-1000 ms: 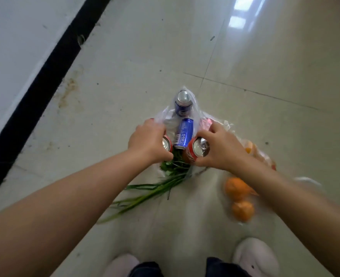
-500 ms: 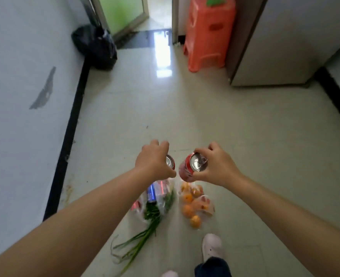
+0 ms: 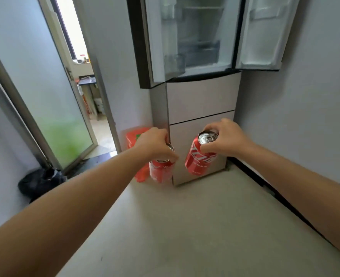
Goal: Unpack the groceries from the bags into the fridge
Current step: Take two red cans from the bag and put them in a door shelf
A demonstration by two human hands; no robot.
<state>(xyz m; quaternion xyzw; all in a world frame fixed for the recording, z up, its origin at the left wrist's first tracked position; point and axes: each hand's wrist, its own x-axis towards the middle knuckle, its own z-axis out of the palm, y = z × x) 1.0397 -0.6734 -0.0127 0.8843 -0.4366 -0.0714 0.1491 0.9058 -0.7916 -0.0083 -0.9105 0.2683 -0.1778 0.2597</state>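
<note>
The tall silver metal fridge [image 3: 202, 100] stands in the corner of the room, and its 2 top doors are swung wide open. Inside the fridge the see-through shelves and door bins look bare, though that part is blurry. Below the open doors the fridge has 2 shut flat drawer fronts. The pale shiny floor [image 3: 185, 226] spreads out in front of the fridge. To the left of the fridge is an open doorway with a frosted glass door [image 3: 51, 108] that shows green near the bottom. Further left of the fridge, by the wall, a black plastic bag [image 3: 39, 181] sits on the floor. Just beside the fridge on the left is an orange plastic stool [image 3: 134, 138], partly hidden. In front of the lower drawer, the left hand [image 3: 155, 145] grips the top of a red metal drink can [image 3: 161, 169] from above. The right hand [image 3: 224, 139] pinches the rim of a second red drink can [image 3: 200, 158], which tilts and shows its silver top. The 2 cans are near each other but not touching.
</note>
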